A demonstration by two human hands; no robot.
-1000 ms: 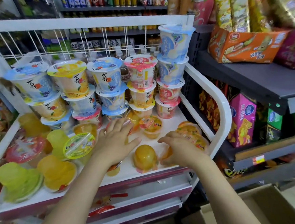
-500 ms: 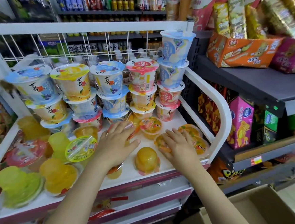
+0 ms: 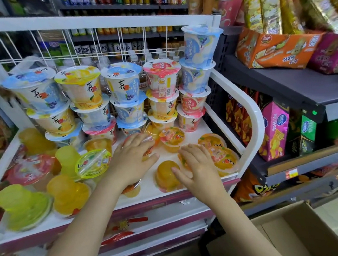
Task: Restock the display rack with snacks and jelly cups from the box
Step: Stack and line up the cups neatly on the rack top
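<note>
Orange jelly cups [image 3: 172, 139] sit loose on the white display rack [image 3: 250, 109], one [image 3: 166, 175] flipped upside down. Tall cups [image 3: 81, 86] stand stacked behind. The cardboard box [image 3: 293, 233] lies open below.

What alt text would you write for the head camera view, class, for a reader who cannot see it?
A person's left hand and right hand rest with fingers spread on small orange jelly cups on a white display rack. Behind them stand stacked tall jelly cups; a cardboard box sits lower right.
</note>
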